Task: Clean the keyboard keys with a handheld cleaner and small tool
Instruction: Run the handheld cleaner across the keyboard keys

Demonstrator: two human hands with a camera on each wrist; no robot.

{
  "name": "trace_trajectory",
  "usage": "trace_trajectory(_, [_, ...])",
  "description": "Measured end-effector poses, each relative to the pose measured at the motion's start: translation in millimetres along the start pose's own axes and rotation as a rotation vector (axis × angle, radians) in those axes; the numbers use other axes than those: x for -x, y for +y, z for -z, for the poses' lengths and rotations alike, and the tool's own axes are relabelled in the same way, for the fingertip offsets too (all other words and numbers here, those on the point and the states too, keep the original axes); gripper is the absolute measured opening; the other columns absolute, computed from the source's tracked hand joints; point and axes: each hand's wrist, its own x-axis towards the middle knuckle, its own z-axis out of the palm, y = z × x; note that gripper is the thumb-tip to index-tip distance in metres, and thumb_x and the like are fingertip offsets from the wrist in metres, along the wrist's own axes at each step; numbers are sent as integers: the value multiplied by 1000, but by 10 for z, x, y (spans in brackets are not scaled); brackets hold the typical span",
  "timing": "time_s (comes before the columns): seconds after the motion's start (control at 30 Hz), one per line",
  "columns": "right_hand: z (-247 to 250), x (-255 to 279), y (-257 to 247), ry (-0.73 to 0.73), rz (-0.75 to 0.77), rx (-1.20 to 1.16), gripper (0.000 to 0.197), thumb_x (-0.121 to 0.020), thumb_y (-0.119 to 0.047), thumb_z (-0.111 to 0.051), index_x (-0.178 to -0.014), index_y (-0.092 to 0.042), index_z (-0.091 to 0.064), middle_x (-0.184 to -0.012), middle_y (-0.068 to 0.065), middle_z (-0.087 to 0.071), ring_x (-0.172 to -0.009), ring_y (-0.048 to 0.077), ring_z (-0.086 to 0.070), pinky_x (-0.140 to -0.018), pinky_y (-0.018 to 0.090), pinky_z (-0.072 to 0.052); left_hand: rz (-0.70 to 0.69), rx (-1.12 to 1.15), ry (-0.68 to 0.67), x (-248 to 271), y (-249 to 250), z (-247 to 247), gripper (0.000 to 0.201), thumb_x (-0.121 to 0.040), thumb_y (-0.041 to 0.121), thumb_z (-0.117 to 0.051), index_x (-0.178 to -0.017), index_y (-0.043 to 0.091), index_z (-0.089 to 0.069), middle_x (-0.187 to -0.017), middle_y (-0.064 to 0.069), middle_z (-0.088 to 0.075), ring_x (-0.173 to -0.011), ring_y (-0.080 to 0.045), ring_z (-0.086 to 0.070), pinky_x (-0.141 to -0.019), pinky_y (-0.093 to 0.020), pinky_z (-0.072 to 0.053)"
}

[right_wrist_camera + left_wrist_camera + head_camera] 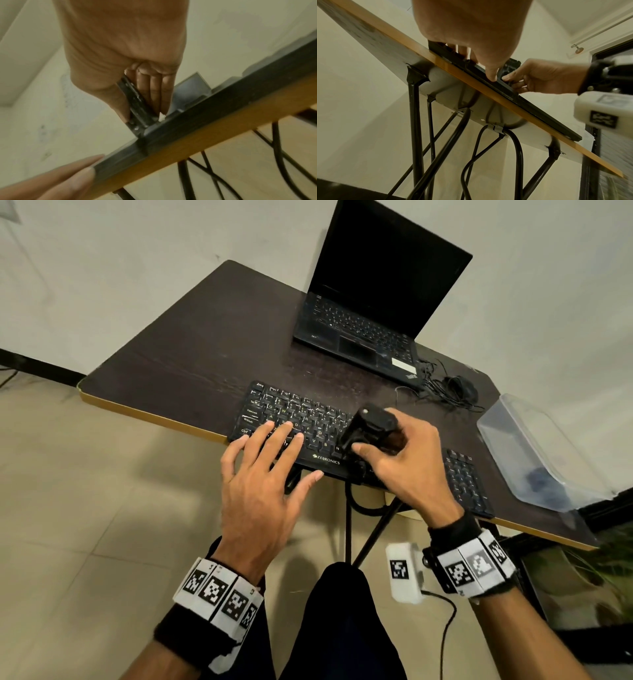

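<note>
**Two hands on the keyboard, cleaner pressed to the keys**

One clear plastic container (534,453) sits at the right edge of the tabletop (191,350), just beyond the keyboard's number pad. Something dark lies at its near end; I cannot tell what it is through the cloudy wall.

My keyboard (308,419) lies along the near edge of the tabletop, its front strip almost flush with the light wooden banding. My left hand (263,484) rests flat on its left half, fingers straight and spread over the letter keys, thumb stretched along the front strip. My right hand (404,460) is wrapped round the black handheld cleaner (371,428), thumb on one side and fingers together on the other, and the cleaner's lower end stands against the keys near the middle of the keyboard. From the right wrist view the tool runs down between thumb and fingers to the keyboard's front edge, though that picture is blurred.

Toward the far right corner an open black laptop (373,299) stands with a dark screen. Beside it, close to the right edge, a black mouse (460,388) lies in a tangle of thin cable (435,385), well apart from my hands. Below the tabletop, black metal legs (414,121) cross each other.
</note>
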Motion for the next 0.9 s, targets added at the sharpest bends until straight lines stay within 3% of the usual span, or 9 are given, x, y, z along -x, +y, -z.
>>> trace_trajectory(0.07, [1,22,3,-32,-5,-19,29,-83,-14,-90,-105,-27,-76,-93,-19,-77,-88,-1,-74,-84,23,-60,-2,0,-1,0,3,-5,53,-101,53,-62,-139,17,-67,-153,1,-58,-148,-21,-47,-121,-48,-30])
trace_trajectory(0.2, [69,-88,117,110,-114,30,28,-83,-21,-90,-107,-26,-76,-93,-21,-75,-88,-3,-73,-86,32,-64,2,5,-7,7,2,-7,53,-101,54,-62,-138,17,-67,-152,1,-58,-147,-21,-47,-121,-49,-30])
trace_trajectory(0.33, [60,38,27,-33,-54,-15,33,-82,-16,-91,-106,-33,-75,-95,-18,-79,-88,-1,-76,-84,28,-63,9,2,-12,7,2,-5,53,-101,54,-62,-139,18,-67,-152,2,-58,-148,-20,-46,-122,-48,-28])
trace_trajectory(0.5, [119,-78,114,78,-148,26,28,-83,-21,-90,-99,-32,-70,-88,-21,-75,-81,-3,-73,-82,34,-64,5,4,-17,2,4,-3,53,-101,54,-61,-139,18,-67,-152,1,-58,-147,-21,-47,-123,-47,-27])
trace_trajectory(0.67, [81,28,32,-60,-71,-31,27,-83,-20,-91,-103,-32,-76,-94,-15,-81,-88,5,-78,-84,38,-65,7,-6,-14,0,-2,-10,53,-100,55,-61,-138,18,-67,-152,1,-58,-148,-21,-47,-123,-46,-28])
trace_trajectory(0.77, [114,-81,92,50,-161,20,28,-83,-23,-91,-102,-32,-72,-92,-17,-77,-86,6,-76,-85,42,-65,6,-6,-22,-3,-3,-1,53,-101,55,-60,-138,18,-67,-152,1,-58,-147,-21,-46,-122,-47,-28])
trace_trajectory(0.9, [73,-45,63,22,-112,4,26,-81,-20,-92,-101,-29,-77,-92,-17,-79,-85,1,-76,-83,35,-65,7,-2,-18,1,-5,-4,53,-101,55,-61,-138,19,-67,-152,2,-58,-148,-20,-46,-123,-46,-28])
